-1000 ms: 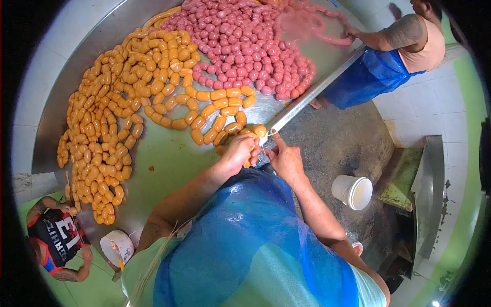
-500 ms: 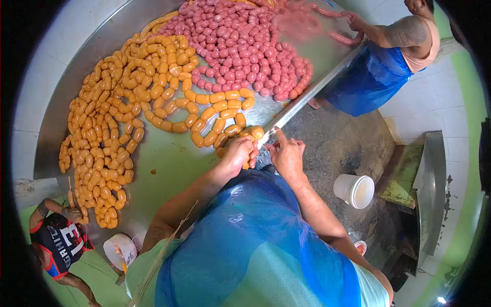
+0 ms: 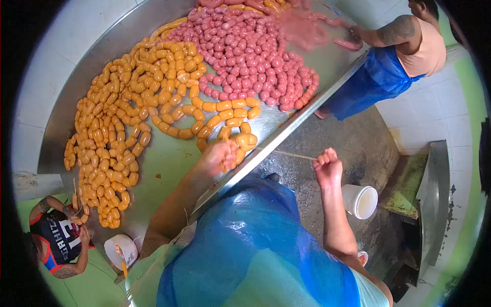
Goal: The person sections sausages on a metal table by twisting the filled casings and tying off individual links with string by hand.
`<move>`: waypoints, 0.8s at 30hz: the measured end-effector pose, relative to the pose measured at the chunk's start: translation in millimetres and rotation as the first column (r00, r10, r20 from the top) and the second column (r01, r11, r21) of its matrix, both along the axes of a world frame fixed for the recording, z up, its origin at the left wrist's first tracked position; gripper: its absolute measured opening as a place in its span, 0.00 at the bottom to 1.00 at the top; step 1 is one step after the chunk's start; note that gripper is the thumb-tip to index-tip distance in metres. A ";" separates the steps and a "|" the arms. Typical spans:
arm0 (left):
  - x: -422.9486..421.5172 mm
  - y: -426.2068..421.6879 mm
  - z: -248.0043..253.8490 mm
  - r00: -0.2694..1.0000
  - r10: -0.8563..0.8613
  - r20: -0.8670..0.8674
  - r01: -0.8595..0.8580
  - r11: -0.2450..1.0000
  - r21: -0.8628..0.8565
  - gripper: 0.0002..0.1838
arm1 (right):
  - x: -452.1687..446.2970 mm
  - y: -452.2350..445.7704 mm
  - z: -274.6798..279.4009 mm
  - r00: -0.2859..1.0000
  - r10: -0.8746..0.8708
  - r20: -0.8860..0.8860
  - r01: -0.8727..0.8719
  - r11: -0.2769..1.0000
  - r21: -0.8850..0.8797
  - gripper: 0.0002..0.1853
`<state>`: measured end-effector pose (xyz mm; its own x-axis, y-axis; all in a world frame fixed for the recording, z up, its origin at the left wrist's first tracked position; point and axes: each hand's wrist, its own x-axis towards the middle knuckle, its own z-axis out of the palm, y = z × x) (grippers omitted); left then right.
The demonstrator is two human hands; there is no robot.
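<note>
My left hand (image 3: 221,156), slightly blurred, is closed around orange sausage links (image 3: 244,140) at the table's near edge. Out to the right, over the floor, my right hand (image 3: 327,162) is a fist pulling a thin pale string (image 3: 294,154) taut; the string runs back toward the links by my left hand. A chain of orange links (image 3: 223,106) lies on the metal just beyond, joined to a large heap of orange links (image 3: 107,138). Pink links (image 3: 245,56) are piled behind them.
A person in a blue apron (image 3: 353,84) handles pink sausage at the upper right. Another person (image 3: 61,238) works at the lower left beside a white bucket (image 3: 121,249). A second white bucket (image 3: 360,201) stands on the floor at right. The table's metal rim (image 3: 302,116) runs diagonally.
My right hand has moved right, away from my left, and closed into a fist with the string stretched out. My left hand has shifted left over the table with the links.
</note>
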<state>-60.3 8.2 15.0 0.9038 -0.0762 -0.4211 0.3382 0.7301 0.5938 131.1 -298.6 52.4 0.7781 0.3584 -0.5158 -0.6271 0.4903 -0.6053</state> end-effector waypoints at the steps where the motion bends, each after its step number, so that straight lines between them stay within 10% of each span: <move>1: -3.6 9.0 3.9 0.991 -0.124 0.060 0.120 0.991 0.060 0.08 | 0.1 -6.7 -6.8 0.999 -0.001 -0.053 -0.001 0.999 -0.040 0.05; 4: -29.1 58.2 -13.3 0.952 -0.172 -0.253 0.210 0.969 0.129 0.16 | -21.5 -10.6 -30.7 0.996 0.074 -0.059 -0.078 0.995 -0.066 0.04; 6: -36.1 98.8 15.9 0.857 0.103 -0.504 0.118 0.914 0.388 0.17 | -42.2 -3.5 -39.3 0.973 0.226 -0.036 -0.228 0.970 -0.082 0.04; 12: 23.9 207.3 29.1 0.864 0.415 -0.286 -0.134 0.736 0.664 0.18 | -68.9 8.1 -50.6 0.924 0.378 -0.055 -0.379 0.894 -0.237 0.06; 14: 57.6 213.5 16.2 0.919 0.360 0.164 -0.152 -0.061 0.987 0.14 | -58.9 -1.9 -43.7 0.921 0.385 -0.060 -0.381 0.855 -0.353 0.05; 15: 76.4 192.7 34.3 0.911 0.266 0.316 -0.108 -0.586 0.803 0.12 | -52.0 -2.0 -42.6 0.914 0.403 -0.054 -0.395 0.849 -0.351 0.05; 16: 97.3 162.7 29.1 0.911 0.173 0.374 -0.218 -0.569 0.793 0.09 | -47.0 -0.3 -41.5 0.876 0.481 0.045 -0.398 0.771 -0.497 0.06; 19: 154.0 45.2 -17.9 0.925 -0.151 0.349 -0.353 -0.001 0.936 0.08 | -31.3 43.7 -38.1 0.718 0.653 0.241 -0.386 0.662 -0.643 0.08; 22: 184.0 63.2 12.0 0.824 -0.190 0.534 -0.564 -0.182 0.805 0.06 | -11.1 111.5 -20.9 0.520 0.704 0.485 -0.094 0.611 -0.786 0.10; 24: 195.2 137.9 28.9 0.924 0.161 0.346 -0.331 -0.110 0.937 0.04 | 0.8 139.2 -28.4 0.476 0.732 0.486 0.023 0.543 -0.840 0.08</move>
<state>134.9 146.1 43.9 0.7815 0.5665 0.2615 0.1826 -0.6084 0.7723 131.9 -159.3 24.0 0.8322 0.5524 -0.0473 0.2443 -0.4420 -0.8631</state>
